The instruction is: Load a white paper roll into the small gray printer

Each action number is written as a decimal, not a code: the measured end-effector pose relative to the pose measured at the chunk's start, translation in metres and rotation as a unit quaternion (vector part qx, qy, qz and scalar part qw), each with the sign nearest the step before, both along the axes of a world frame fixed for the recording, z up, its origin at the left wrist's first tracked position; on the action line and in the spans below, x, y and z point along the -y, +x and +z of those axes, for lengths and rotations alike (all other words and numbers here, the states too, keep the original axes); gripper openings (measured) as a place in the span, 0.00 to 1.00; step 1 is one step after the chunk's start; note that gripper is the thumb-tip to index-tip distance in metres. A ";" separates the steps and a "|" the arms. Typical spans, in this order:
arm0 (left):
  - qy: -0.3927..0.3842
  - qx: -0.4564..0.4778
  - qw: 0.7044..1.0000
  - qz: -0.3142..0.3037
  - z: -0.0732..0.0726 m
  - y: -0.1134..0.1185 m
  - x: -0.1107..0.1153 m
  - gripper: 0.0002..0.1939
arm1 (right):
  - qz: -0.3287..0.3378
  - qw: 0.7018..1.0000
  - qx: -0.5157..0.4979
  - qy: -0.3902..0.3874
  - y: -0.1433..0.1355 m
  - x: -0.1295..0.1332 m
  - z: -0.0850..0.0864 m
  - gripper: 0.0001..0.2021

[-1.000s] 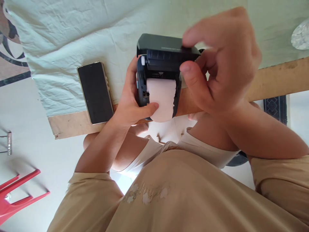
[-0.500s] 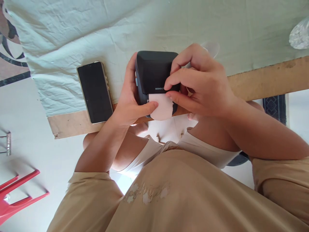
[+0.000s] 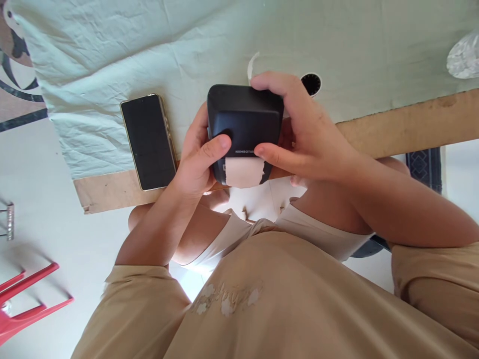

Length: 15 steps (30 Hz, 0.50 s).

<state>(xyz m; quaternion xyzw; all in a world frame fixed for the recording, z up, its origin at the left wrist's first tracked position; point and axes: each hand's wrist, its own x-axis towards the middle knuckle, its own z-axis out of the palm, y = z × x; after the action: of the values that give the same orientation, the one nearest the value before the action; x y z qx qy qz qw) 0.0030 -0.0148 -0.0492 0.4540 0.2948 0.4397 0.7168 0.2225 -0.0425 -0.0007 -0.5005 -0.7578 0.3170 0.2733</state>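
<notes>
A black label printer (image 3: 245, 119) marked NIIMBOT is held between both hands above the table's near edge. From its near side hangs a white paper strip (image 3: 244, 172) with a torn end. My left hand (image 3: 200, 154) wraps the printer's left side, thumb on top of the lid. My right hand (image 3: 299, 127) grips the right side, thumb on the lid's near right corner and index finger along the far right corner. The other fingers go out of sight beneath. Just beyond the printer shows a thin, curled white strip (image 3: 253, 66); I cannot tell what it is attached to.
A smartphone (image 3: 148, 142) lies left of my left hand. A small round black-and-white object (image 3: 312, 84) rests beyond my right hand. Clear crumpled plastic (image 3: 465, 56) sits at the far right on the green cloth (image 3: 374, 45). A red plastic stool (image 3: 30, 296) is on the floor, lower left.
My left thumb has gone from the paper up onto the lid. My right hand has opened from a pinch near the paper to a grip on the printer's right side. The round object is now uncovered.
</notes>
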 end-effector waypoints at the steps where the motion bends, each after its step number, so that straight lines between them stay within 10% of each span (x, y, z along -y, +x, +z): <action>1: 0.009 0.010 1.000 -0.003 -0.005 -0.001 -0.003 0.28 | 0.006 1.000 -0.009 -0.013 0.000 0.000 0.001 0.34; 15: 0.012 0.013 1.000 0.003 0.000 0.000 -0.001 0.26 | 0.014 0.999 0.011 -0.039 -0.001 -0.004 0.009 0.31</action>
<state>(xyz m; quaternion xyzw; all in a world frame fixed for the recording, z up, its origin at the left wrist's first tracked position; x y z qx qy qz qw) 0.0035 -0.0137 -0.0492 0.4557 0.2815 0.4514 0.7137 0.2218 -0.0385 0.0081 -0.5034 -0.7548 0.3446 0.2409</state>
